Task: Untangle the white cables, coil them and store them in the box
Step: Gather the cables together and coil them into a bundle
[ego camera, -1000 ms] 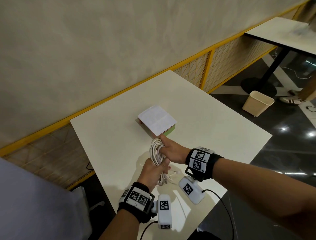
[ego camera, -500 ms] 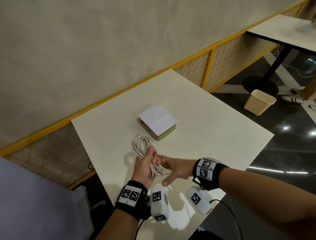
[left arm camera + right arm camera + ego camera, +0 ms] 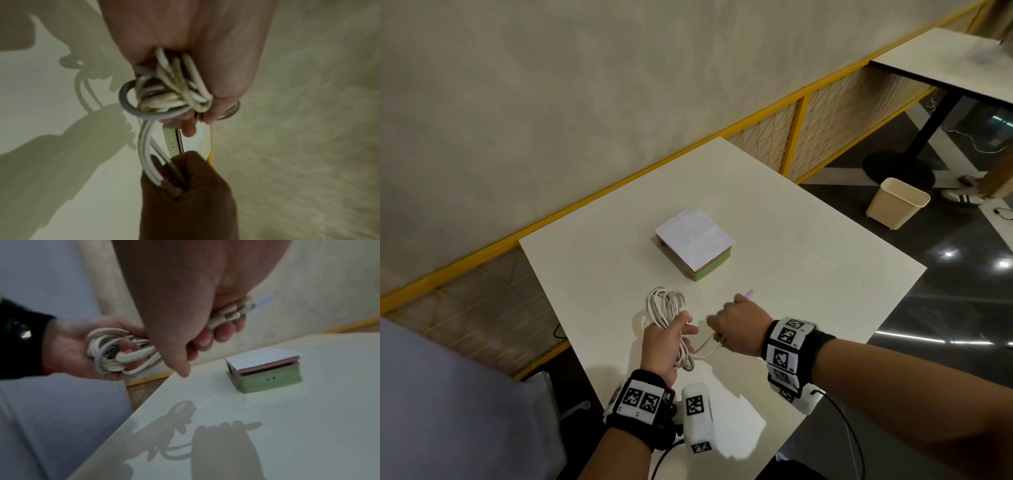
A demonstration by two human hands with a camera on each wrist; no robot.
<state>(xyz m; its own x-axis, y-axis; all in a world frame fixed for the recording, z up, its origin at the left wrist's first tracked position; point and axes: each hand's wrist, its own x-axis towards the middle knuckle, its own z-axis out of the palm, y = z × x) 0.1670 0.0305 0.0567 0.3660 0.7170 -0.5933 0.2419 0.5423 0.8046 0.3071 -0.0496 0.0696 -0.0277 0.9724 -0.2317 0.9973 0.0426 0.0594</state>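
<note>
A bundle of coiled white cables (image 3: 666,306) (image 3: 174,91) (image 3: 111,352) hangs above the near part of the white table (image 3: 791,240). My left hand (image 3: 666,342) (image 3: 78,350) grips the bundle round its middle. My right hand (image 3: 739,325) (image 3: 189,186) (image 3: 218,327), just to the right, holds the loose cable ends and their plugs (image 3: 234,313) in curled fingers. A short stretch of cable (image 3: 705,349) runs between the two hands. The green box (image 3: 695,245) (image 3: 265,371) lies beyond the hands with its white lid closed over it.
The table's front edge (image 3: 774,442) is close under my wrists. A wall with a yellow rail (image 3: 585,202) runs behind the table. To the right on the dark floor stand a beige bin (image 3: 897,202) and another table (image 3: 945,65). A person's shoe (image 3: 959,195) shows near the bin.
The hands came apart: my left hand kept the coil and shifted left, while my right hand let go of the coil, then took the loose cable ends and drew them to the right.
</note>
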